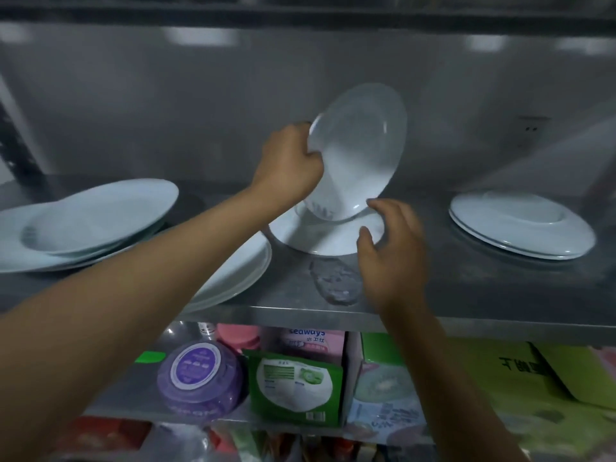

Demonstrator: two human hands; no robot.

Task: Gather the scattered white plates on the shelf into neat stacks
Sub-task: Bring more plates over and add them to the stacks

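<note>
L hand [289, 161] is clamped on the left rim of a white plate [358, 151], thumb on the near face, fingers wrapped behind; plate is tipped up steeply, almost on edge, hollow side facing the camera, its low edge resting on or just over a second white plate [320, 236] lying flat mid-shelf. R hand [388, 243] is spread wide, holding nothing, fingers curled loosely, fingertips at the right rim of that flat plate; can't tell if they actually touch it. Steel shelf [433, 295] carries the rest of the plates: far left, a messy pile of plates [96, 215], top ones skewed and tilted, not squared up; another pair of plates [240, 278] lies partly under the L forearm, near the front edge, between the left pile & the flat plate. Right side, well apart from the hands, a neat low stack [520, 225], approx. two plates, sits flat. A wet or smeared patch [336, 281] shows on the shelf just in front of the flat plate. Lower shelf below: a round purple tub [200, 378], a green & white box [295, 388], a pink pack [316, 338] w/ "seaways" print, green cartons [573, 375] at right. Picture is blurry, esp. at right edge.
</note>
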